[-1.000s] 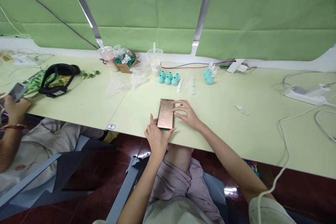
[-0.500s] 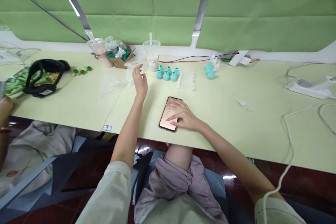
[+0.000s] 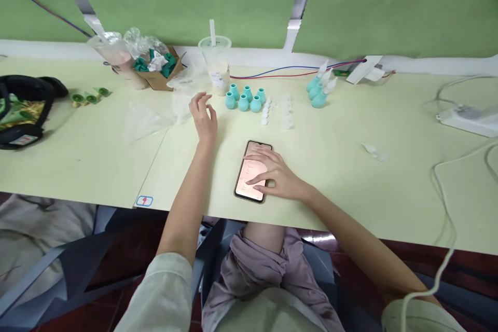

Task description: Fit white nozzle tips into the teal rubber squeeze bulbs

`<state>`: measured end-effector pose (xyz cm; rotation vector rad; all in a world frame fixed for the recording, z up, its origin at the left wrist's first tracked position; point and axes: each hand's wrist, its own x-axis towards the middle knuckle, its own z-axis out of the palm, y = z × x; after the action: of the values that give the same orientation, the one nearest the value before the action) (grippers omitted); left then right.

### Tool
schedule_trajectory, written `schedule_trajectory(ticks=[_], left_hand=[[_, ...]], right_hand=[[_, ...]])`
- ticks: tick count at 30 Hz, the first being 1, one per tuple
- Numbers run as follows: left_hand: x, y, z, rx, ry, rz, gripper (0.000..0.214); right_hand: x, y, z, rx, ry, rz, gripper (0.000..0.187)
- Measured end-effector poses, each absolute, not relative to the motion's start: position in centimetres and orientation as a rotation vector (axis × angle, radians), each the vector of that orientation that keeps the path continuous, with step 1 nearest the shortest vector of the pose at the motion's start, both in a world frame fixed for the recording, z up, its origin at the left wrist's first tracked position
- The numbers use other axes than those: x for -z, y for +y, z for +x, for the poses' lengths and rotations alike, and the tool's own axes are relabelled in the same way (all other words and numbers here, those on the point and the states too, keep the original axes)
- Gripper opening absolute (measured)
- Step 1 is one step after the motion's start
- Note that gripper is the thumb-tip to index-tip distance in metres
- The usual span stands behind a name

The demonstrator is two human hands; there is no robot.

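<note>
Pale yellow-green table [image 3: 350,187]: a phone [image 3: 252,171] lies flat near the front edge, screen up and lit.

Right hand [image 3: 274,174]: rests on the phone's right side, palm down, fingers [image 3: 257,156] spread over the screen. It is not gripping; the phone stays flat on the table under the fingertips.

Left hand [image 3: 204,116]: raised over the table, well left of and beyond the phone, fingers loosely curled and parted, holding nothing. It is nearest to the clear bags [image 3: 182,93] lying just beyond it; whether a fingertip touches the plastic cannot be told.

Items beyond the hands:
- Five teal bulbs [image 3: 244,99], upright in a tight cluster, just right of the left hand.
- Small white tips [image 3: 276,111] in short rows, beside the bulbs.
- Three more teal bulbs with white tips fitted, the fitted bulbs [image 3: 319,91], further right near the back edge.
- A clear cup [image 3: 215,59] with a straw, behind the cluster.
- A carton [image 3: 157,70] holding green and white pieces, left of the cup.

Far left: a black bag [image 3: 23,109]. Far right: a white power strip [image 3: 469,116] with a cable trailing to the front edge.
</note>
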<state>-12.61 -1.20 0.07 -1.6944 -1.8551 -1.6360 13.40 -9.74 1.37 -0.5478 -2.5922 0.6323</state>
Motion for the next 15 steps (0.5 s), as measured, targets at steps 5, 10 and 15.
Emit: schedule_trajectory(ticks=[5, 10, 15], left_hand=[[0.10, -1.14, -12.73, 1.665, -1.890, -1.704, 0.025], [-0.05, -1.21, -12.58, 1.695, -1.902, -1.706, 0.021], [0.03, -1.19, -12.58, 1.673, -1.886, -1.690, 0.020]], right_hand=[[-1.32, -9.71, 13.41, -0.624, -2.601, -0.539, 0.016], [-1.28, -9.81, 13.43, -0.625, -2.609, -0.549, 0.016], [-1.15, -9.82, 13.39, -0.603, -2.599, -0.556, 0.019]])
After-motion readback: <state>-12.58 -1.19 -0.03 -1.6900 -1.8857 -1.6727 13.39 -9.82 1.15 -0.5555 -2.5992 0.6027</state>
